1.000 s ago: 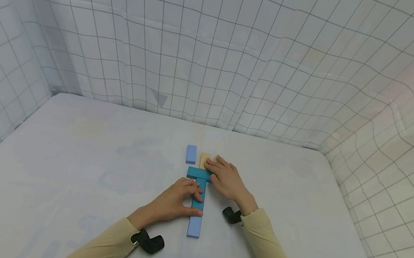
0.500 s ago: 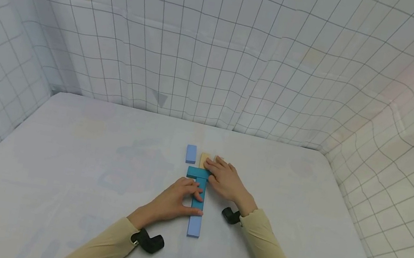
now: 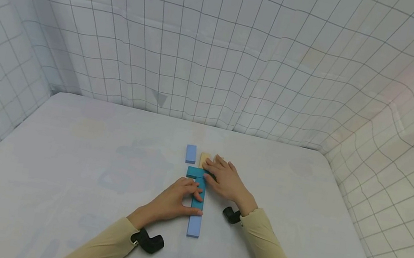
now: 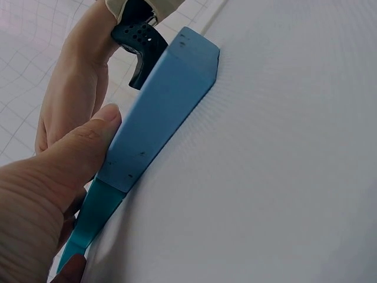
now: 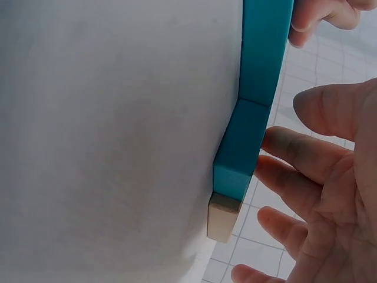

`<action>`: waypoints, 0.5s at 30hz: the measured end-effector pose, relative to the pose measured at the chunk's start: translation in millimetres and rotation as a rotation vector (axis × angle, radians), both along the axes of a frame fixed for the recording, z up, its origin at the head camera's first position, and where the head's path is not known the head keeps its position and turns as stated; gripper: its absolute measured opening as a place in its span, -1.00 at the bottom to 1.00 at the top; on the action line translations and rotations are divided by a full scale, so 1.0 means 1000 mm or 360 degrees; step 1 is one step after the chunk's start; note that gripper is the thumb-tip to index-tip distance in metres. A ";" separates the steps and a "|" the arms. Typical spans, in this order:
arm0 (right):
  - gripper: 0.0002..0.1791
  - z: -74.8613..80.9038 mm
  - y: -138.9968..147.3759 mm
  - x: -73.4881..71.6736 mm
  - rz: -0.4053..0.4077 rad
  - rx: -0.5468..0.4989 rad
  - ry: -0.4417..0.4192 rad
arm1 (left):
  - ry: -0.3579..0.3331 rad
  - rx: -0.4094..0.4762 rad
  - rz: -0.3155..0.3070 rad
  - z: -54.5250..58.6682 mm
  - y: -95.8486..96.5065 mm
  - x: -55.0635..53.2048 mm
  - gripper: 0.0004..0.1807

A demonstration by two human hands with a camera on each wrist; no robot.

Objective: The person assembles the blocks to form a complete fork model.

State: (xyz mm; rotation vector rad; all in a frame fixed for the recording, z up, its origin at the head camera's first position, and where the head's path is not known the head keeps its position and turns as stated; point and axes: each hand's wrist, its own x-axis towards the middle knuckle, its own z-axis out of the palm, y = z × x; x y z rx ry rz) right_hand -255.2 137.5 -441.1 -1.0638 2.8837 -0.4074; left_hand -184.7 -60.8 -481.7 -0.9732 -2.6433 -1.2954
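In the head view, a long teal block runs away from the person, with a blue block against its near end. Another teal block lies crosswise at its far end, forming a T. My left hand holds the long teal block with bent fingers over it, its thumb at the joint with the blue block. Fingers of my right hand are spread over the crosswise block's right part and a yellow block behind it. Fingertips meet the crosswise teal block in the right wrist view.
A second blue block lies apart, left of the yellow one. A pale block shows partly behind the right fingers. All lie on a white-covered table, with a grid-patterned white curtain around its back and sides.
My right thumb and fingers have shifted slightly left over the crosswise teal block, hiding more of it. The left hand and the blocks look the same.
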 end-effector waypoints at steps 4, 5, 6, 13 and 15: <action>-0.52 0.000 0.001 0.000 0.0016 -0.0003 0.0037 | -0.0003 0.0014 -0.0003 0.001 0.000 0.000 -0.71; -0.52 0.000 0.001 0.000 0.0020 -0.0004 0.0040 | -0.0006 0.0019 -0.0004 0.001 0.000 0.000 -0.70; -0.53 0.000 0.001 0.000 0.0024 -0.0006 0.0039 | -0.0007 0.0019 -0.0002 0.001 0.000 0.000 -0.70; -0.53 -0.001 0.001 -0.002 0.0049 -0.0046 0.0025 | -0.0004 0.0011 -0.0009 0.000 0.000 -0.001 -0.70; -0.53 0.000 0.001 -0.002 0.0046 -0.0043 0.0022 | 0.0000 0.0008 -0.0008 0.000 0.000 -0.001 -0.70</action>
